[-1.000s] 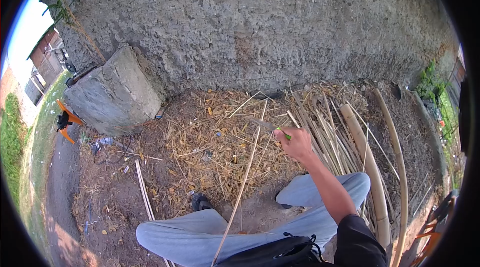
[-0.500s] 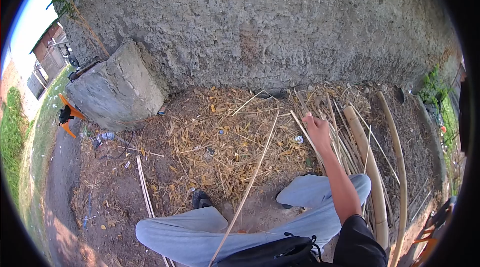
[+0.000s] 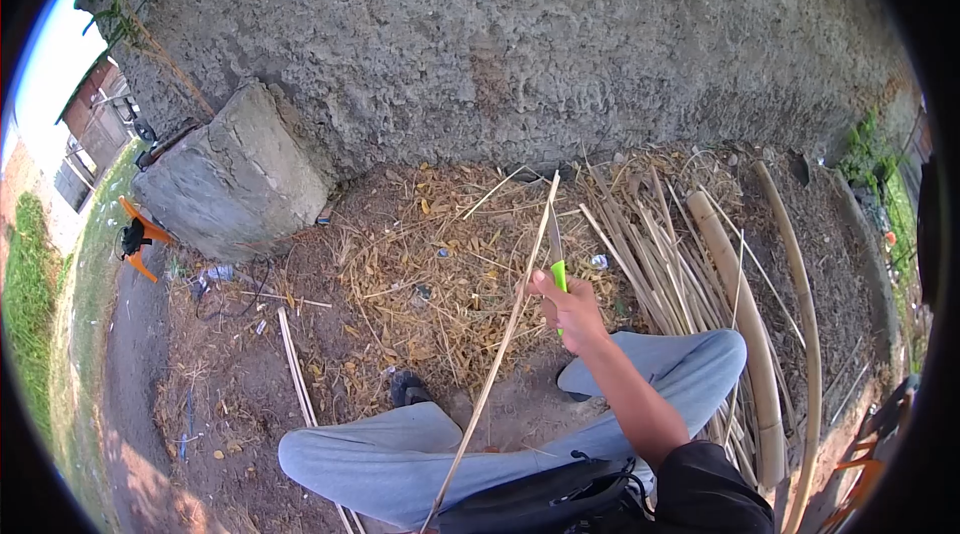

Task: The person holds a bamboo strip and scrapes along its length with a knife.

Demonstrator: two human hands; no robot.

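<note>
My right hand point(image 3: 571, 311) is wrapped round the green handle of a knife point(image 3: 559, 276), whose blade points up and away from me. A long, thin bamboo strip point(image 3: 495, 369) slants from the bottom edge across my lap, its far end beside the blade. The thumb is right by the strip; I cannot tell whether it presses on it. My left hand is out of view, and the strip's near end is cut off by the frame's lower edge.
To the right lie a pile of split bamboo strips point(image 3: 650, 269), a thick bamboo pole point(image 3: 735, 319) and a thinner curved pole point(image 3: 793, 304). Two pale strips point(image 3: 297, 369) lie at left. A concrete block point(image 3: 235, 179) stands against the rough wall point(image 3: 560, 54). Dry leaves point(image 3: 430, 284) cover the ground.
My right hand has moved left and towards me, from above the bamboo pile to beside the long strip. The knife's green handle now shows. The strip stays in nearly the same slant.
</note>
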